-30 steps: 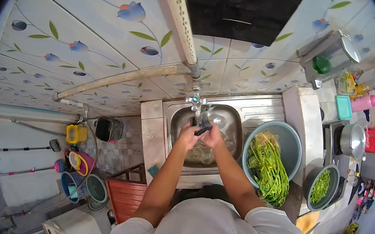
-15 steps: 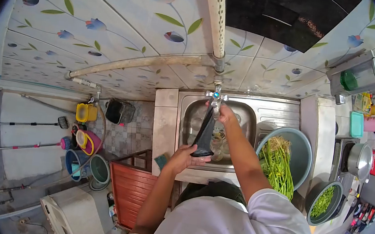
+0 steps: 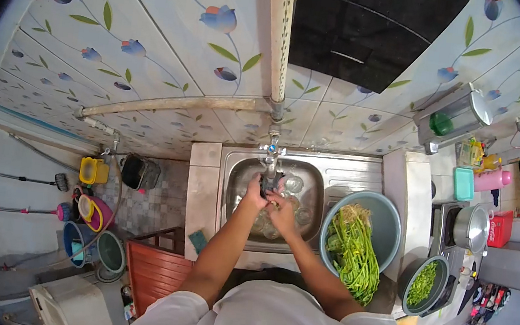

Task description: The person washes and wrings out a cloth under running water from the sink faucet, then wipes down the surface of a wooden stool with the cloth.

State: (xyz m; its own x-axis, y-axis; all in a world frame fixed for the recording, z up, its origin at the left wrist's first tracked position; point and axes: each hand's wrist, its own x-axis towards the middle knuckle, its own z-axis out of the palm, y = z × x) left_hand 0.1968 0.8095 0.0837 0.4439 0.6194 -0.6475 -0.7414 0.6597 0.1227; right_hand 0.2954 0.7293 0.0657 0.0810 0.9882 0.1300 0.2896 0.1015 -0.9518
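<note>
Both of my hands are inside the steel sink (image 3: 235, 219), below the metal faucet (image 3: 272, 152). My left hand (image 3: 256, 192) has its fingers closed around a dark, black item (image 3: 266, 188), mostly covered by the hands and faucet; its exact kind cannot be made out. Close beside it, my right hand (image 3: 281, 210) is closed against the lower end of the same item. Several clear, round glass-like pieces (image 3: 294, 183) lie in the basin around my hands.
A grey basin (image 3: 390, 211) with long-stemmed green vegetables (image 3: 355, 252) stands right of the sink. Farther right are a bowl of chopped greens (image 3: 421, 284) and a silver pot (image 3: 471, 227) on the stove. A green sponge (image 3: 197, 240) lies on the left ledge.
The long black item was stretched slantwise between my hands; now it is mostly hidden. My left hand has moved up toward the faucet, my right hand down. The view has shifted.
</note>
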